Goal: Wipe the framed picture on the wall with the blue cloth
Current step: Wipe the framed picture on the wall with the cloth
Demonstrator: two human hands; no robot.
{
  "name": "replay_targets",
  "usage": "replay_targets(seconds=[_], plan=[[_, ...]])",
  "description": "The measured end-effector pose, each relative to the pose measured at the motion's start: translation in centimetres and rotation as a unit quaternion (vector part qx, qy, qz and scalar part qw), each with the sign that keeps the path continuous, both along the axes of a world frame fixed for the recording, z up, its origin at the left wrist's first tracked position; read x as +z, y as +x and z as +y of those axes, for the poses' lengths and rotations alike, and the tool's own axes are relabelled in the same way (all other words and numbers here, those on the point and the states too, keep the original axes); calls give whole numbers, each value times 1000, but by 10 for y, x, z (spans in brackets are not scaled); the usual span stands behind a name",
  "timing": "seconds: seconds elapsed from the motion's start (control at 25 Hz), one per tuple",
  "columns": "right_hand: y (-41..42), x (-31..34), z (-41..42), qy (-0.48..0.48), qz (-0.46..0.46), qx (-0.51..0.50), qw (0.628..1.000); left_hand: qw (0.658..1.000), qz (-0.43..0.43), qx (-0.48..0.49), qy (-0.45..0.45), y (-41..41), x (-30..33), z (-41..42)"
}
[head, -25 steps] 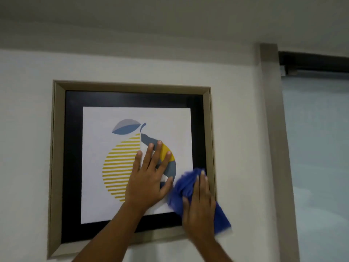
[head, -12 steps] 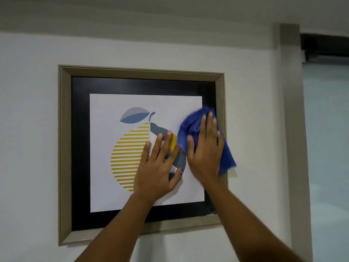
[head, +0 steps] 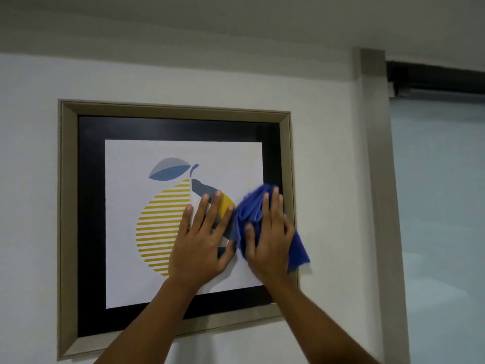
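The framed picture (head: pixel 68 206) hangs on a white wall: a beige frame, a black mat and a white print of a striped yellow fruit with a blue leaf. My left hand (head: pixel 200 243) lies flat on the print's middle right, fingers spread, holding nothing. My right hand (head: pixel 267 232) presses the bunched blue cloth (head: pixel 249 208) against the picture's right side, over the print's edge and the black mat. One corner of the cloth hangs past the frame's right edge.
A beige door or window jamb (head: pixel 380 179) runs vertically right of the picture, with a dark rail (head: pixel 433 77) on top and a pale frosted pane (head: pixel 441 219) beyond. Bare white wall surrounds the frame; the ceiling is close above.
My right hand with the cloth went from the lower right corner up the picture's right side, then back down to mid-height. My left hand has stayed pressed on the print.
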State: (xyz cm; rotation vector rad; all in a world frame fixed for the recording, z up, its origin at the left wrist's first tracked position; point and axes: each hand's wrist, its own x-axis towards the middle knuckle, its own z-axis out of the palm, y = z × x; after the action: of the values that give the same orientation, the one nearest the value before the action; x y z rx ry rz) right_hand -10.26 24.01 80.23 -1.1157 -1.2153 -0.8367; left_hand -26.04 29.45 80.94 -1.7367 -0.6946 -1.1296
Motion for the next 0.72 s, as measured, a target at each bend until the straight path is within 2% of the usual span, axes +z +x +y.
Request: replay_targets(seconds=[0.16,0.28,0.36,0.6,0.72], plan=[[3,135,0,106,19,32,994,1000,-8,-5,6,-1,-2,2],[2,156,9,95,19,-34,995,1000,-13,-11,5,0,-3,2],[2,115,12,77,0,-50,996,1000,-14,-14,7,1,-4,0],[-15,-104,1,-33,58,-55,996,1000,-13,-9,4,5,-3,0],[-20,-107,3,-48,117,-26,992,1000,-10,-16,6,3,-3,-1]])
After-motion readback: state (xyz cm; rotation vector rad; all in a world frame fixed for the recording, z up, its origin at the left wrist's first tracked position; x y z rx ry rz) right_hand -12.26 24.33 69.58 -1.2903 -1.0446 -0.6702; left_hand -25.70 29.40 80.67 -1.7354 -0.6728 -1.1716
